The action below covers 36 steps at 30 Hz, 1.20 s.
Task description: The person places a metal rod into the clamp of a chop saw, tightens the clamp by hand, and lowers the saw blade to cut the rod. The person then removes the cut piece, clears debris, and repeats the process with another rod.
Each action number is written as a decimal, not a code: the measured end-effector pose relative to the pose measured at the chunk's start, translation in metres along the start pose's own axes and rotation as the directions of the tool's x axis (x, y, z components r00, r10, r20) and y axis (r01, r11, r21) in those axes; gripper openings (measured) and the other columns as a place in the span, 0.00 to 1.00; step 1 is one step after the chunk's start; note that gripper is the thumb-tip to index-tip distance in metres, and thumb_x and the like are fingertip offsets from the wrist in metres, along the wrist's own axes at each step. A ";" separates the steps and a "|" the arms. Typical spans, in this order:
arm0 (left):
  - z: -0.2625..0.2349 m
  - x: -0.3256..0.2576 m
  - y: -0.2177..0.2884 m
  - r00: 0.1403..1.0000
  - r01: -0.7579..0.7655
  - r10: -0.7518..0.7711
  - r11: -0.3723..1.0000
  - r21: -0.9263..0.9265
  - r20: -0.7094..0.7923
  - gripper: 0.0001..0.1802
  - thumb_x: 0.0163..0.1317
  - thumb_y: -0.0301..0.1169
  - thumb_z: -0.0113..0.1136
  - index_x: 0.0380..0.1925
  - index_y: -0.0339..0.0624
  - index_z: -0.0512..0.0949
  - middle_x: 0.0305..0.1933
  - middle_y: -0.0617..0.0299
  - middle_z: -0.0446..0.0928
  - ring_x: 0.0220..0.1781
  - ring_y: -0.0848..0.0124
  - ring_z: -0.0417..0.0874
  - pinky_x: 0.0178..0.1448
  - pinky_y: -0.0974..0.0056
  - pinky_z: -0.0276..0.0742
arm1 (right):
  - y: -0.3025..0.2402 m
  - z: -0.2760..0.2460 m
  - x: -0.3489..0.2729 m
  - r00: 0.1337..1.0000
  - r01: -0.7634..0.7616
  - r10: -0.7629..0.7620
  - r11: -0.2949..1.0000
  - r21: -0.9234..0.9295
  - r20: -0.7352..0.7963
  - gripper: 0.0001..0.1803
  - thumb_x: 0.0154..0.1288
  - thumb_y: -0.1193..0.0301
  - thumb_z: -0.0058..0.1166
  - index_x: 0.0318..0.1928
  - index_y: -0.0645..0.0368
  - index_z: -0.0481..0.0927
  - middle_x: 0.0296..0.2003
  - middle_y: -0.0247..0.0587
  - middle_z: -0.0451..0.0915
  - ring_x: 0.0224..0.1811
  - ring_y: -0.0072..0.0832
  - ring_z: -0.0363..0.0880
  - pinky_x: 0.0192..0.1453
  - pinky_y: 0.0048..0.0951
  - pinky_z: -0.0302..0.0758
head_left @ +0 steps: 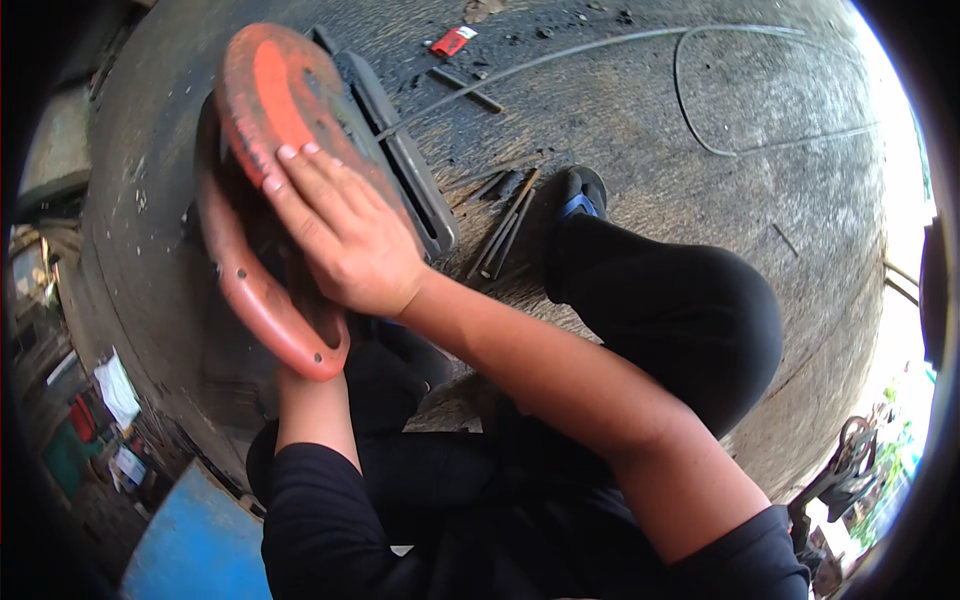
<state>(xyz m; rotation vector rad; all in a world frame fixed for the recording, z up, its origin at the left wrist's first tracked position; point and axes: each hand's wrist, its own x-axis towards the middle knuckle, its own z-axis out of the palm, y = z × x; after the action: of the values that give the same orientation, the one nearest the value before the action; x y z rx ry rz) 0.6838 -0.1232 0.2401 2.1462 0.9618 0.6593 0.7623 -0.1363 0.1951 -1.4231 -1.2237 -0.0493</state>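
Head view shows two bare arms of one person and one orange-red machine point(265, 75), which lies directly beneath and ahead of the right hand point(350, 235). That hand is spread nearly flat, palm down, fingers extended and close together, resting on the machine's rounded, scuffed guard without closing round it; three fingertips show clearly, and the thumb is hidden.

One looped orange handle point(268, 305) sits to the left of and below the right hand, with three dark fastener spots visible along it. The left forearm point(315, 410) runs up to the lower end of this loop and passes behind it. The left hand itself is hidden there, so how far open it is and whether it has hold of anything cannot be told.

Just right of the right hand's fingers stands one grey slotted bracket point(405, 165). One thin grey cable point(560, 62) crosses it and runs far to the right, bending into one wide curve. Farther ahead of the right hand lie one short dark bar point(467, 90) and one red packet point(453, 41). Right of its wrist is one cluster of thin rods point(505, 235), at least three, their exact number unclear. Beyond these is one foot in a dark sandal point(583, 195) with blue straps. Well left of the left forearm lie one white sheet point(118, 390) and, lower, one blue panel point(195, 540).
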 end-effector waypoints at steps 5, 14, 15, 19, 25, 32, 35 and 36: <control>0.023 0.023 -0.037 0.957 -0.008 0.019 0.999 0.040 -0.291 0.28 0.70 0.38 0.45 0.66 0.38 0.58 0.69 0.53 0.60 0.72 0.64 0.58 0.72 0.58 0.55 | 0.001 0.005 0.000 1.000 0.014 -0.014 1.000 -0.028 0.013 0.35 0.44 0.84 0.50 0.60 0.69 0.69 0.58 0.63 0.69 0.59 0.56 0.71 0.63 0.44 0.69; -0.069 -0.128 -0.437 -0.081 0.216 -0.996 -0.064 -0.974 0.047 0.20 0.70 0.42 0.46 0.55 0.42 0.71 0.56 0.60 0.73 0.58 0.68 0.74 0.59 0.61 0.73 | -0.011 0.022 0.003 0.997 0.077 -0.076 0.997 -0.025 0.020 0.38 0.49 0.82 0.52 0.65 0.70 0.60 0.62 0.66 0.64 0.61 0.58 0.68 0.62 0.42 0.70; -0.061 -0.132 -0.435 -0.093 0.173 -0.992 -0.099 -0.980 0.084 0.19 0.70 0.42 0.46 0.51 0.42 0.74 0.51 0.62 0.76 0.53 0.69 0.77 0.55 0.61 0.76 | -0.005 0.020 0.001 0.995 0.100 -0.098 0.993 -0.070 0.022 0.38 0.50 0.81 0.52 0.65 0.70 0.59 0.62 0.66 0.63 0.62 0.58 0.67 0.63 0.42 0.69; -0.029 -0.129 -0.397 -0.095 0.137 -0.987 -0.145 -0.980 0.133 0.19 0.71 0.41 0.42 0.55 0.46 0.73 0.56 0.63 0.74 0.55 0.68 0.77 0.58 0.60 0.73 | 0.010 0.012 -0.007 0.992 0.117 -0.107 0.978 -0.170 0.067 0.39 0.49 0.80 0.51 0.66 0.71 0.57 0.62 0.67 0.63 0.63 0.59 0.66 0.64 0.43 0.69; -0.088 -0.174 -0.406 -0.128 -0.049 -0.988 -0.077 -0.996 0.082 0.19 0.72 0.38 0.38 0.56 0.46 0.72 0.58 0.61 0.73 0.55 0.68 0.76 0.61 0.59 0.71 | -0.010 0.018 -0.002 0.994 0.103 -0.098 0.983 -0.149 0.041 0.38 0.51 0.78 0.51 0.66 0.69 0.58 0.62 0.65 0.62 0.61 0.58 0.67 0.61 0.43 0.72; -0.003 -0.164 -0.317 0.107 0.762 -0.994 0.103 -0.640 -0.033 0.22 0.61 0.46 0.62 0.21 0.38 0.76 0.18 0.60 0.77 0.17 0.67 0.76 0.21 0.62 0.72 | -0.007 0.019 -0.009 0.994 0.100 -0.088 0.973 -0.206 0.066 0.39 0.51 0.76 0.51 0.66 0.68 0.57 0.63 0.63 0.62 0.63 0.56 0.66 0.61 0.43 0.71; 0.073 -0.144 -0.228 -0.007 0.883 -1.000 0.002 -0.469 -0.016 0.26 0.59 0.51 0.63 0.14 0.43 0.72 0.10 0.64 0.67 0.12 0.69 0.70 0.17 0.63 0.67 | 0.003 0.010 -0.007 0.996 0.083 -0.071 0.970 -0.229 0.058 0.39 0.53 0.75 0.52 0.66 0.68 0.57 0.63 0.63 0.62 0.63 0.56 0.65 0.63 0.43 0.70; 0.070 -0.180 -0.275 0.017 0.934 -0.992 0.061 -0.352 -0.128 0.21 0.61 0.48 0.61 0.21 0.43 0.74 0.16 0.64 0.71 0.16 0.69 0.73 0.22 0.61 0.71 | -0.039 0.032 0.003 0.995 0.090 -0.086 0.990 -0.109 0.049 0.39 0.54 0.74 0.54 0.66 0.68 0.56 0.63 0.63 0.62 0.64 0.56 0.65 0.64 0.43 0.68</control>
<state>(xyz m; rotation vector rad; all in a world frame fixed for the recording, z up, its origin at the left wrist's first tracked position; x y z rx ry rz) 0.5032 -0.1561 -0.0415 0.6533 2.1557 0.2983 0.7183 -0.1207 0.2152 -1.4721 -1.3374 -0.1495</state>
